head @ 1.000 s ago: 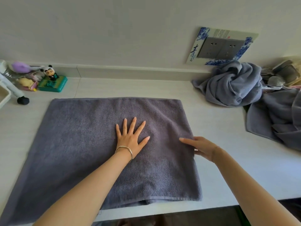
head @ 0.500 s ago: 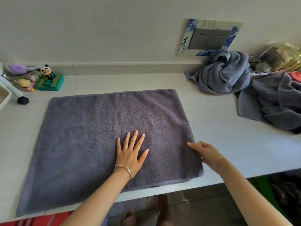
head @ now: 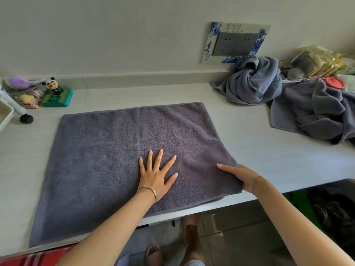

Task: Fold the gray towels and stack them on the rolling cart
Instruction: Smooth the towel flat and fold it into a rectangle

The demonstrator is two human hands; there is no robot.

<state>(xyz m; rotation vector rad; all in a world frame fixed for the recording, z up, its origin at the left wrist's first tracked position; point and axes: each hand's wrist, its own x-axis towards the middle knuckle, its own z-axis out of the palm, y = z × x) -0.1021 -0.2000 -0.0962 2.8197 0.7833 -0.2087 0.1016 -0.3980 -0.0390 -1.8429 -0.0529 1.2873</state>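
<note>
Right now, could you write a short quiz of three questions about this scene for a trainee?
1. True or false: the left hand lies flat, fingers spread, on the towel.
2. Which part of the towel does the right hand hold? A. the right edge B. the far edge C. the left edge
3. Fill the gap: the panda stands on a ___ base.

Key: 1 true; 2 A; 3 green.
</note>
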